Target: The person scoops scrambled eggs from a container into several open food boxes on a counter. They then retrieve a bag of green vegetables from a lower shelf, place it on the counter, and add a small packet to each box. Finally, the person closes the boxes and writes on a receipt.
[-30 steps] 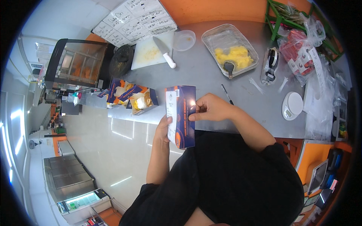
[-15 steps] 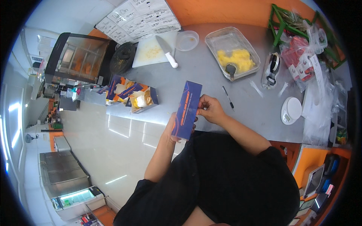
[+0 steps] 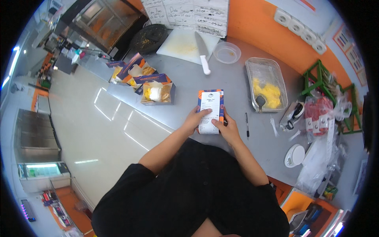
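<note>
A grey steel counter (image 3: pixel 189 85) runs across a kitchen with an orange wall (image 3: pixel 256 23) behind it and a pale glossy floor (image 3: pixel 90 130) to the person's left. At the far left end stands a glass-fronted warming cabinet (image 3: pixel 100 17). On the counter lie a white cutting board (image 3: pixel 183 45) with a white-handled knife (image 3: pixel 202 53) across it, a clear rectangular container (image 3: pixel 265 85) holding yellow food, open blue-and-orange food boxes (image 3: pixel 152 85), a small clear round lid (image 3: pixel 226 52), a white kitchen scale (image 3: pixel 294 155) and a black pen (image 3: pixel 247 125).

Near the counter's front edge, a closed blue-and-orange carton (image 3: pixel 211 110) lies flat with a white paper receipt (image 3: pixel 209 112) on its top face. The left hand (image 3: pixel 194 120) grips the carton's left edge, thumb pressing the receipt; the right hand (image 3: pixel 227 128) holds the lower right corner, fingers curled around it, thumb on the paper.

Half a second ago the carton was tilted up off the counter, its plain blue side toward the camera; now it is turned over and laid flat, receipt side up.
</note>
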`<state>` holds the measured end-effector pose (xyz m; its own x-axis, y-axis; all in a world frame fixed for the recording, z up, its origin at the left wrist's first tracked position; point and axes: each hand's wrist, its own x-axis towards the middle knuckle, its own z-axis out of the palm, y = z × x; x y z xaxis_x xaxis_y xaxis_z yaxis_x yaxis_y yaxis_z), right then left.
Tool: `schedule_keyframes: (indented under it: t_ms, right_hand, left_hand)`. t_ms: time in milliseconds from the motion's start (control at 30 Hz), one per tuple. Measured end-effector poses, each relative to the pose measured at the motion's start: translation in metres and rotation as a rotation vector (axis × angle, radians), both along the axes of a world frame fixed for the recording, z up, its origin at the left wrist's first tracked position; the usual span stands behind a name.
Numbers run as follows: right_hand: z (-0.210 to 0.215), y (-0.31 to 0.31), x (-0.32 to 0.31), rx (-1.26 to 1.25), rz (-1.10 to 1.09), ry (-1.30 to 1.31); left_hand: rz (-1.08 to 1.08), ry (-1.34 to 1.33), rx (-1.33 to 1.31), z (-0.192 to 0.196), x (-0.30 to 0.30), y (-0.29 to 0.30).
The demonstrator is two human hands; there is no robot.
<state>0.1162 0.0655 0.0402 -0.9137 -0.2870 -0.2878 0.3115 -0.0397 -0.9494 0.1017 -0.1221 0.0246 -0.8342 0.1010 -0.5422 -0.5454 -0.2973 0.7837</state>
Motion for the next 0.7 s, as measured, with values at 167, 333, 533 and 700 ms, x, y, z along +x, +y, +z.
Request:
schedule_keyframes:
  t_ms: [167, 333, 533, 700]
  right_hand:
    - [-0.024, -0.022, -0.006, -0.069, -0.282, 0.014]
    - [0.017, -0.048, -0.005, 0.181, -0.313, 0.224]
    - [0.032, -0.065, -0.013, 0.440, -0.278, 0.469]
    - [0.001, -0.060, -0.025, 0.205, -0.295, 0.174]
  left_hand:
    - [-0.082, 0.024, -0.078, 0.011, -0.030, -0.009]
    - [-0.051, -0.009, 0.327, 0.006, -0.039, -0.024]
    - [-0.130, 0.051, 0.360, 0.011, -0.055, -0.041]
    - [-0.245, 0.025, 0.171, 0.011, -0.066, -0.055]
